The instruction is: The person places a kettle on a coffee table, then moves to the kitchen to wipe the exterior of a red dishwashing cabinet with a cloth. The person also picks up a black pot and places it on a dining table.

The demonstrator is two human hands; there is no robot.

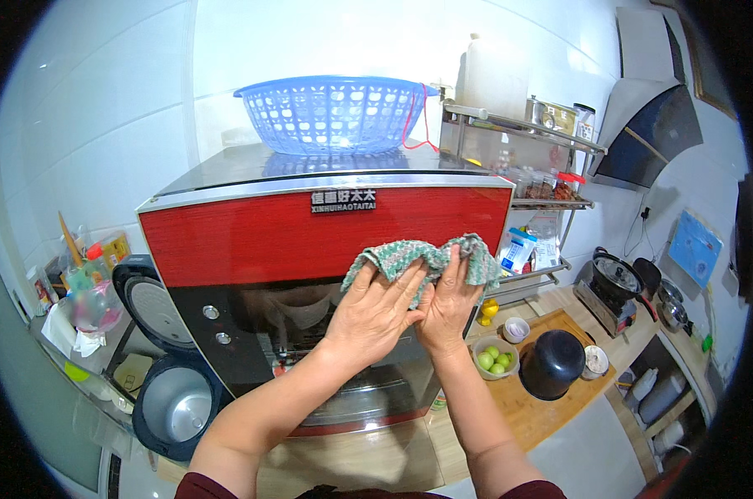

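Both hands press a green and grey checked cloth [407,259] against the front of a red and black cabinet [239,240] with a glass door. My left hand [373,312] lies on the left part of the cloth, fingers spread and pointing up. Close beside it, my right hand [448,309] holds the right part, the thumbs meeting or nearly so. Bunched folds of the cloth stick out above the fingertips. On the cabinet's top stands a blue plastic basket [339,118] with a red cord hanging from its rim.
An open rice cooker [177,405] is at the left. Right of the cabinet are a metal rack [538,134] with jars, and a wooden board [513,424] bearing a bowl of green fruit [495,360] and an upturned dark pot [552,365]. A lidded pan [616,274] sits on a portable stove.
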